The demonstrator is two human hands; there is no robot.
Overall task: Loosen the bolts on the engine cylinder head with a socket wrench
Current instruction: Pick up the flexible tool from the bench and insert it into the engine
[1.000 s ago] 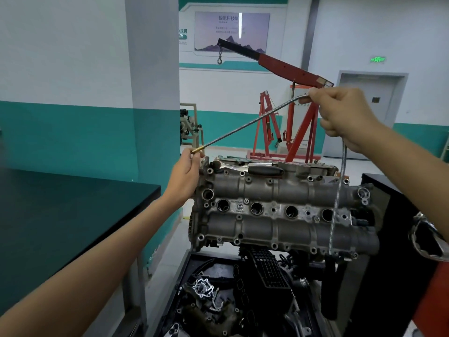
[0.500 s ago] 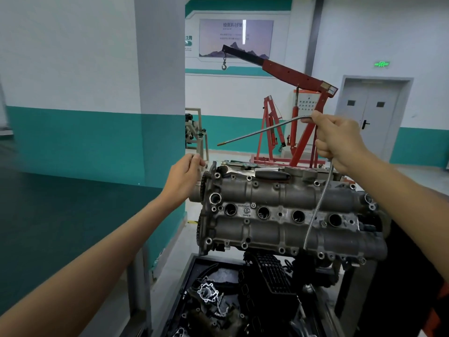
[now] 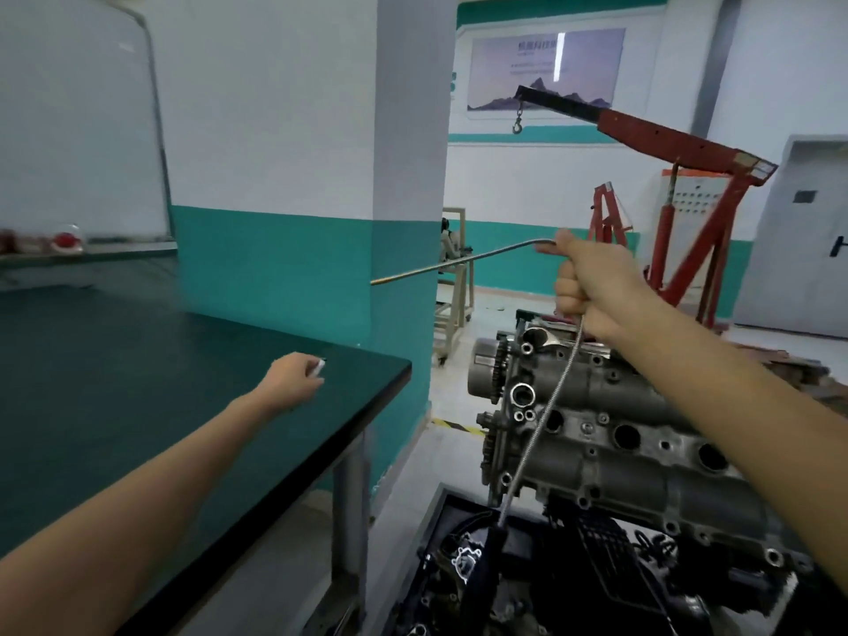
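The grey engine cylinder head stands at the lower right, with round plug holes and several bolts along its top. My right hand is raised above its far end and grips a long flexible metal pick-up tool. One end of the tool points left with a brass tip, and the other hangs down to a black handle. My left hand reaches out over the dark green table and pinches a small light-coloured piece between its fingertips. No socket wrench can be made out.
A white and teal pillar stands between the table and the engine. A red engine hoist with a hook stands behind. Black parts and a tray lie under the cylinder head. A grey door is at the far right.
My left hand has left the cylinder head's left end and swung left over the table, now with a small piece in its fingers. The view has turned left. My right hand keeps the flexible tool.
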